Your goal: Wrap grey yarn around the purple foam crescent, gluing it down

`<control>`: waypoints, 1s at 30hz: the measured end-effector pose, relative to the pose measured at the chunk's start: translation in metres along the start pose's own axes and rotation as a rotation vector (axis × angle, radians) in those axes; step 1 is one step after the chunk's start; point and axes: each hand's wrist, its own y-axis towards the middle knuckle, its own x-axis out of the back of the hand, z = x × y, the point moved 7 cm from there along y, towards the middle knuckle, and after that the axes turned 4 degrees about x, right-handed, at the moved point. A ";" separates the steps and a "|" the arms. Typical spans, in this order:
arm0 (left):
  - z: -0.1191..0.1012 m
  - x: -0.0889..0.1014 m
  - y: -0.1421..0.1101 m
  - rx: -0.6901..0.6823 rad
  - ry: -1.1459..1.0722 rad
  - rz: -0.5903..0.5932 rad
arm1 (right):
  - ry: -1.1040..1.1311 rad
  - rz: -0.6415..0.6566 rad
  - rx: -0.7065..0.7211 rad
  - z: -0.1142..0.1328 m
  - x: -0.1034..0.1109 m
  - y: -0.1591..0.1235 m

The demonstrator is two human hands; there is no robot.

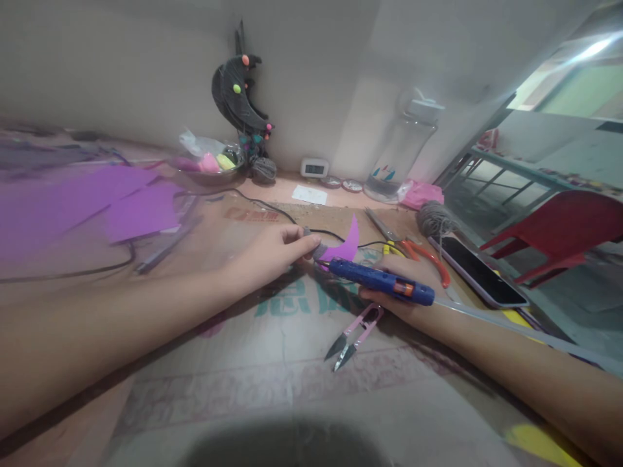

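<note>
Left hand (296, 244) had thumb and fingers pinched together on the grey yarn-covered end of a purple crescent (348, 249); crescent sat out in front of the person, just above the cardboard (228, 395), its bare tip pointing up and away; right hand (398, 264) was closed around a blue glue gun (379, 280), fingers partly hidden behind it; nozzle pointed left at the yarn-covered end, touching or just short of it, couldn't tell; a clear glue stick (479, 316) stuck out of the gun's back over the right forearm; pink-handled snips (357, 334) lay just below the right hand, blades toward the person; orange-handled scissors (424, 254) lay just beyond it; phone (479, 271) and grey yarn ball (435, 219) were farther right; purple sheets (141, 214) lay far left, blurred; dark moon ornament (238, 94) hung against the wall.
</note>
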 end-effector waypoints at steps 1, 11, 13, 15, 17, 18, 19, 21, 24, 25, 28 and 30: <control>0.000 0.000 0.000 0.003 0.000 0.003 | -0.007 0.004 -0.006 0.000 0.000 0.000; -0.001 0.001 -0.003 -0.005 -0.007 0.005 | -0.005 0.015 -0.026 0.000 -0.001 0.000; -0.001 0.000 -0.003 -0.003 -0.017 0.012 | -0.001 0.010 -0.032 -0.001 0.000 0.000; -0.002 0.000 -0.003 -0.009 -0.020 0.010 | 0.007 -0.003 -0.015 0.000 0.000 0.000; -0.002 0.000 -0.002 -0.012 -0.013 0.006 | 0.012 -0.006 0.014 0.000 0.000 -0.001; -0.003 0.000 -0.002 -0.013 -0.006 0.003 | 0.012 -0.005 0.018 0.000 0.000 -0.001; -0.003 0.000 -0.002 -0.014 -0.001 0.003 | 0.010 -0.001 0.016 -0.001 0.000 -0.001; -0.005 0.001 -0.002 -0.025 0.005 0.002 | 0.003 0.005 -0.004 -0.004 0.000 -0.001; -0.007 0.001 -0.003 -0.043 -0.001 0.000 | 0.005 0.002 -0.014 -0.005 0.000 -0.001; -0.007 0.001 -0.003 -0.040 -0.003 0.000 | 0.004 -0.002 -0.012 -0.005 0.000 -0.001; -0.006 0.000 -0.003 -0.013 -0.009 0.005 | 0.004 -0.012 -0.016 -0.005 0.000 -0.001; -0.005 -0.001 -0.003 -0.004 -0.020 0.013 | 0.004 -0.007 -0.035 -0.007 0.000 -0.002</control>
